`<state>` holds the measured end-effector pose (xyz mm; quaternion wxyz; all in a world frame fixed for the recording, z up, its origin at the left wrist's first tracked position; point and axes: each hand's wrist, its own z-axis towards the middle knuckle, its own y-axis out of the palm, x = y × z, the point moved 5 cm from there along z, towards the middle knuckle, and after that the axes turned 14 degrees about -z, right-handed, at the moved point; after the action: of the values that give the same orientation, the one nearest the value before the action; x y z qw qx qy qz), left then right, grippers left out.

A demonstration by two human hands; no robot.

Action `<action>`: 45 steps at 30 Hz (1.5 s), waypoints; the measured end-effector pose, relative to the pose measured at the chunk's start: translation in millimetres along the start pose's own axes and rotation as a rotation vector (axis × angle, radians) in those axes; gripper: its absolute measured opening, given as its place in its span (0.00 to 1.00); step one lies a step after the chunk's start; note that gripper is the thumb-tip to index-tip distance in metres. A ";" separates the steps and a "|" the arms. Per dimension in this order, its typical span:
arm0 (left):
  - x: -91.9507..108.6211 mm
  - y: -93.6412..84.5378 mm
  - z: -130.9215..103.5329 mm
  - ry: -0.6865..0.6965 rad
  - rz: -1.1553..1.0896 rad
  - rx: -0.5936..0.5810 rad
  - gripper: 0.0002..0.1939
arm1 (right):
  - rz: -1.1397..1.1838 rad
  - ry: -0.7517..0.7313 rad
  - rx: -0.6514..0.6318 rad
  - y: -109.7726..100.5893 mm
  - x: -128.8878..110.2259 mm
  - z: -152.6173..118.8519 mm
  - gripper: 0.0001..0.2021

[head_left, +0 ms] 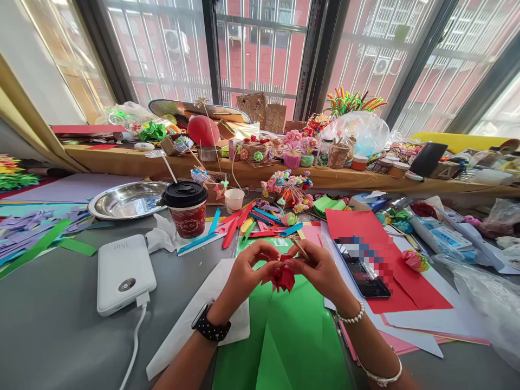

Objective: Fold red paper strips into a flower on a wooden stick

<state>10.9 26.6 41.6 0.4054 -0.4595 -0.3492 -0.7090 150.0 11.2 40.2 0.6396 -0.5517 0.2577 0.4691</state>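
A folded red paper flower (283,276) is held between both hands above a green sheet (300,330). My left hand (252,271), with a dark dotted watch strap at its wrist, pinches the flower's left and upper edge. My right hand (319,268), with a pearl bracelet, pinches its upper right side. A thin tan stick (299,249) also lies in the fingers of my right hand. Part of the flower is hidden behind the fingertips.
Left of the hands are a white power bank (125,273) with a cable, a lidded cup (187,211) and a metal plate (130,200). On the right, a phone (361,268) rests on red paper (426,292). Colored strips (233,225) and flower crafts (288,187) sit ahead.
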 end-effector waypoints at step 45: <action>0.4 0.7 0.8 -0.086 0.081 -0.105 0.06 | -0.145 -0.031 -0.037 4.0 -2.0 2.1 0.07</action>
<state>11.7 26.9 42.3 0.3936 -0.5239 -0.3097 -0.6890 145.2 12.4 40.6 0.6656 -0.5732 0.1985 0.4348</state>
